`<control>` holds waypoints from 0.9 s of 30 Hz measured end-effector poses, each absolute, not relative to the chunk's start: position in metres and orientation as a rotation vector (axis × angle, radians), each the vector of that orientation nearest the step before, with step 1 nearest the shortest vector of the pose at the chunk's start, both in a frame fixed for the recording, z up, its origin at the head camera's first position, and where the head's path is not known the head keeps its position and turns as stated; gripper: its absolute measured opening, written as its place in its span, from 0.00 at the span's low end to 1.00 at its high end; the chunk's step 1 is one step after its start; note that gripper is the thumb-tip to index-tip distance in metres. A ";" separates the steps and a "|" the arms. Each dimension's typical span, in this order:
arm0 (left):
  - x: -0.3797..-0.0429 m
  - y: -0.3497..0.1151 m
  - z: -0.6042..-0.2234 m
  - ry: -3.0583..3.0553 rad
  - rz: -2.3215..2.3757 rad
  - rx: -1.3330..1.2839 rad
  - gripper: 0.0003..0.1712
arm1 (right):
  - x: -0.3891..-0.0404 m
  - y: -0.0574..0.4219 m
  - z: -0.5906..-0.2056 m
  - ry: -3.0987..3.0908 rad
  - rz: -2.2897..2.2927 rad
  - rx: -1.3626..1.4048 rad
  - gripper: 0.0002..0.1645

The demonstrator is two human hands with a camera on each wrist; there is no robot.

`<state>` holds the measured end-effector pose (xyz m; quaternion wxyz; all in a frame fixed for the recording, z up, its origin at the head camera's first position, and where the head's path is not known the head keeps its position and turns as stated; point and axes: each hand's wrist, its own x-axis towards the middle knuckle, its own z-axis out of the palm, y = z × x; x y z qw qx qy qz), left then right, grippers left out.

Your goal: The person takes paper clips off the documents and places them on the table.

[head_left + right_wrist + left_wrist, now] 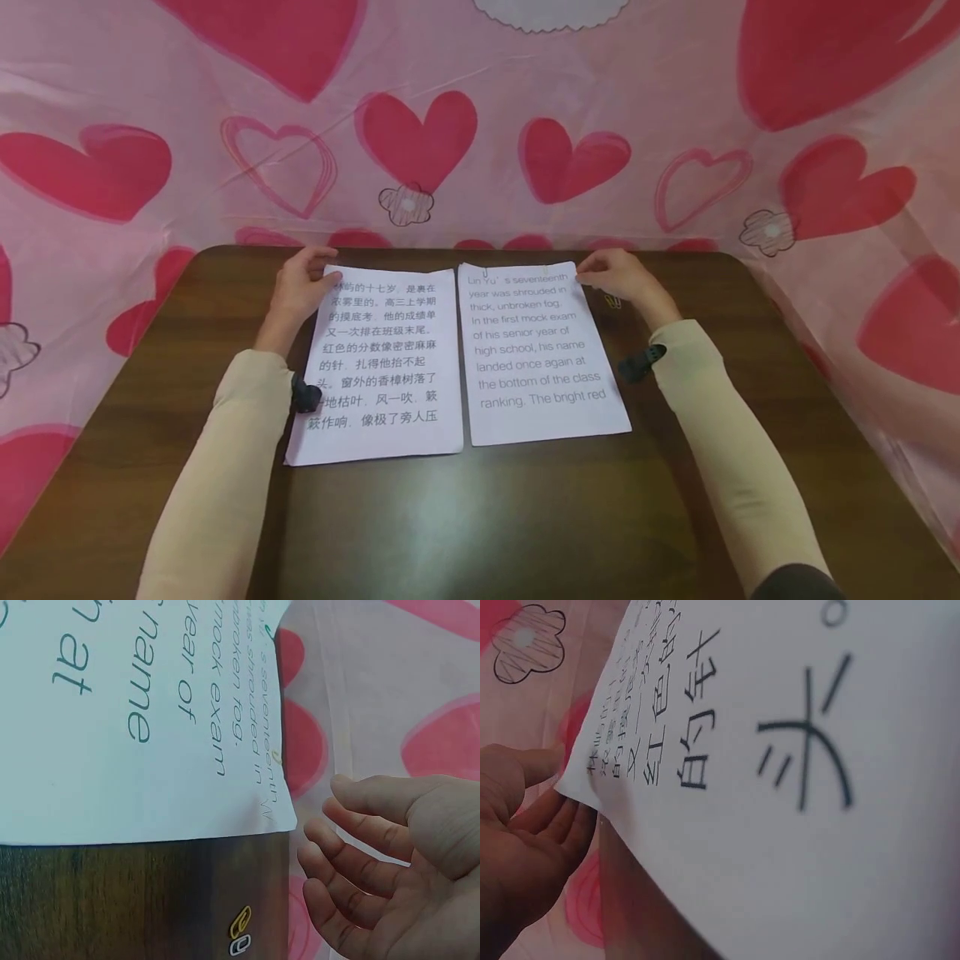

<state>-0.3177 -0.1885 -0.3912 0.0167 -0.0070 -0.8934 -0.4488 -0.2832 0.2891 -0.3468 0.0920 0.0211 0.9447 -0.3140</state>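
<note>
A white sheet with Chinese text (pixel 382 442) lies on the left of the table. My left hand (pixel 298 287) is at its far left corner, thumb and fingers apart, with the fingertips (pixel 570 825) partly hidden behind the paper's edge. Beside it lies a white sheet with English text (pixel 547 421), a narrow gap between the two. At this sheet's far right corner is my right hand (pixel 618 275), its fingers loosely bent and holding nothing. A green paper clip (pixel 268 631) and a yellow paper clip (pixel 277 757) sit on the English sheet's top edge.
A loose yellow paper clip (pixel 240 921) and a whitish one (pixel 240 944) lie on the dark wooden table (pixel 450 533), right of the English sheet. Behind the table hangs a pink cloth with red hearts (pixel 495 217).
</note>
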 end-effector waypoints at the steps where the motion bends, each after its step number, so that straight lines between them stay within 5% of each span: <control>1: -0.317 -0.189 -0.391 -2.782 -1.387 -0.037 0.26 | -0.283 0.289 -0.347 2.805 -0.931 0.063 0.22; 10: -0.310 -0.176 -0.373 -2.833 -1.294 -0.129 0.26 | -0.285 0.291 -0.352 2.804 -0.931 0.059 0.22; 27: -0.321 -0.061 -0.362 -2.988 -1.302 -0.150 0.21 | -0.296 0.288 -0.359 2.869 -1.016 0.187 0.27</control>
